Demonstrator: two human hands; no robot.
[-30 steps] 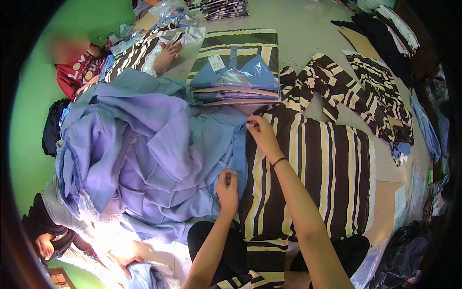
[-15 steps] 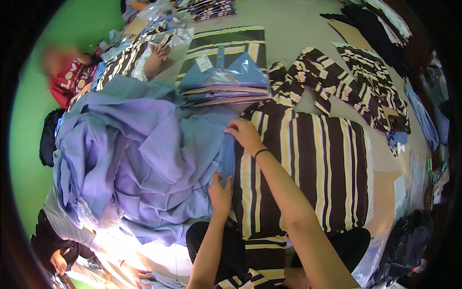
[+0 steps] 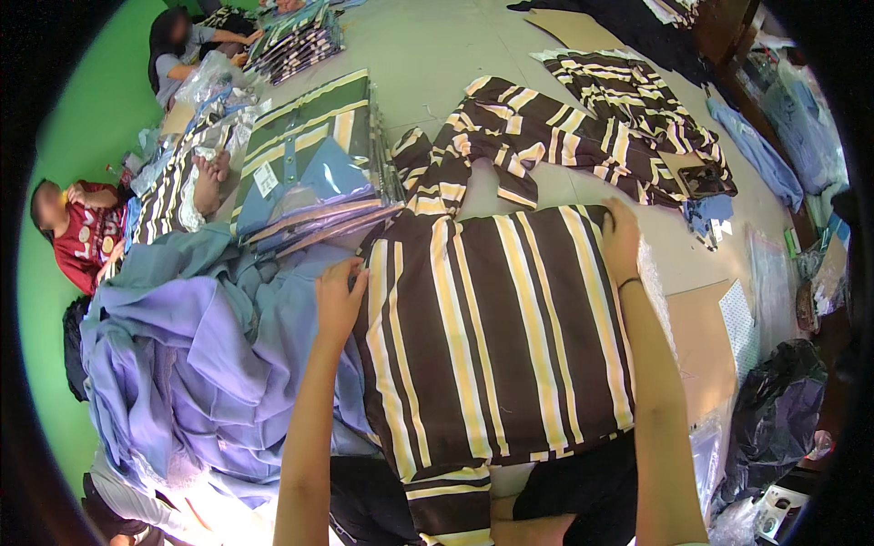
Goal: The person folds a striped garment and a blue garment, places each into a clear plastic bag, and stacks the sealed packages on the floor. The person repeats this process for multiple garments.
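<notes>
Both hands flat, striped garment edges

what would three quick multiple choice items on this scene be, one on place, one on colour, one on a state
1. Where is the heap of lilac cloth?
A. to the left of the striped garment
B. on top of it
C. to its right

2. What colours are the garment's stripes?
A. red and white
B. brown and cream
C. green and black

3. How do the hands meet the garment?
A. both lifted clear
B. only one on it
C. left hand and right hand at its opposite upper corners

Key: 1 A, the heap lies by the left forearm; 2 B, dark brown with cream bands; 3 C, each hand lies on an edge.
</notes>
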